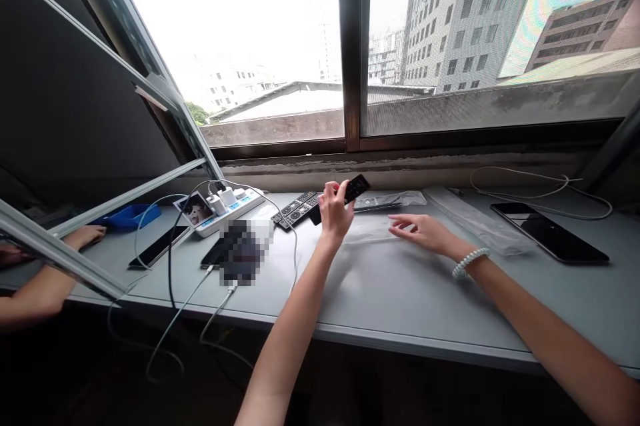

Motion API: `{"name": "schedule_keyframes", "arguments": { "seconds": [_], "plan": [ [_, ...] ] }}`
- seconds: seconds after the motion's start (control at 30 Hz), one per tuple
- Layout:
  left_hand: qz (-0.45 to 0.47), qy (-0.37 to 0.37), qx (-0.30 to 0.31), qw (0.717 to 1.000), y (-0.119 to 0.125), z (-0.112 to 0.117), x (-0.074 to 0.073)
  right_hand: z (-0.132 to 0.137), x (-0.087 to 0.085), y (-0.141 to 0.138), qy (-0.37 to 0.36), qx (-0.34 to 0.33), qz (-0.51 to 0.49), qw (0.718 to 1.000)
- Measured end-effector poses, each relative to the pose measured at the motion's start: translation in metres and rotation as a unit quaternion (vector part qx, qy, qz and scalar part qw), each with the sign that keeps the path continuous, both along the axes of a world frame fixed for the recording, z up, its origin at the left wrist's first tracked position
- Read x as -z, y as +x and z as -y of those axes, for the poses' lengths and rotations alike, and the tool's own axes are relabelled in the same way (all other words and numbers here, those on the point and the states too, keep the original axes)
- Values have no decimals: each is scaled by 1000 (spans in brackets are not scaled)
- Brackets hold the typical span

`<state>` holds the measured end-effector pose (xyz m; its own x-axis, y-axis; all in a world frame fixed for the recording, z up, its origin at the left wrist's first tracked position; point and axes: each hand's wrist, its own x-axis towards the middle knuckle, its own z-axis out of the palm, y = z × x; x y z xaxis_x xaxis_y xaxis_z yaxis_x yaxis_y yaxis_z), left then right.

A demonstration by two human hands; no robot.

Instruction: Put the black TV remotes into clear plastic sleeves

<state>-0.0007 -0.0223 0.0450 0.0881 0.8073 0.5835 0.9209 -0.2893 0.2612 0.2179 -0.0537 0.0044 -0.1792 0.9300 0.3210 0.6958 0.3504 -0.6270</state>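
Note:
My left hand point(335, 211) is closed around a black remote control point(358, 187), raised a little above the desk and tilted. Its upper end sticks out past my fingers; the rest is partly covered by the hand. My right hand point(424, 233), with a pale beaded bracelet at the wrist, hovers over the desk with fingers apart and nothing in them. Between the two hands lies a clear plastic bag point(367, 233). Behind them is a dark, thin item in clear plastic point(383, 205). More black remotes point(296, 213) lie just left of my left hand.
A long plastic sleeve point(473, 219) and a black phone or tablet point(553, 233) lie at right, a white cable point(540, 194) behind. At left stand a power strip point(235, 207), another dark device point(159, 247), cables and a metal frame point(125, 73). Another person's hand point(89, 237) rests beyond it.

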Motion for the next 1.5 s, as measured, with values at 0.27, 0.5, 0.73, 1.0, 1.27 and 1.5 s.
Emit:
{"name": "schedule_keyframes", "arguments": {
  "seconds": [0.27,0.5,0.73,1.0,1.27,1.5],
  "plan": [
    [-98,63,224,968,39,26,13,1,-19,3,-97,-87,-285,950],
    [-81,119,233,962,41,28,17,7,-20,-9,-29,-53,-296,953],
    [-111,71,275,952,40,27,13,3,-23,1,223,137,-201,944],
    [-200,-140,282,928,28,16,24,5,-23,11,379,128,18,916],
    [-143,-172,90,971,4,4,7,5,-22,14,379,102,60,918],
    [-125,-176,-6,976,-6,-3,12,6,-21,12,401,94,70,908]
  ]
}}
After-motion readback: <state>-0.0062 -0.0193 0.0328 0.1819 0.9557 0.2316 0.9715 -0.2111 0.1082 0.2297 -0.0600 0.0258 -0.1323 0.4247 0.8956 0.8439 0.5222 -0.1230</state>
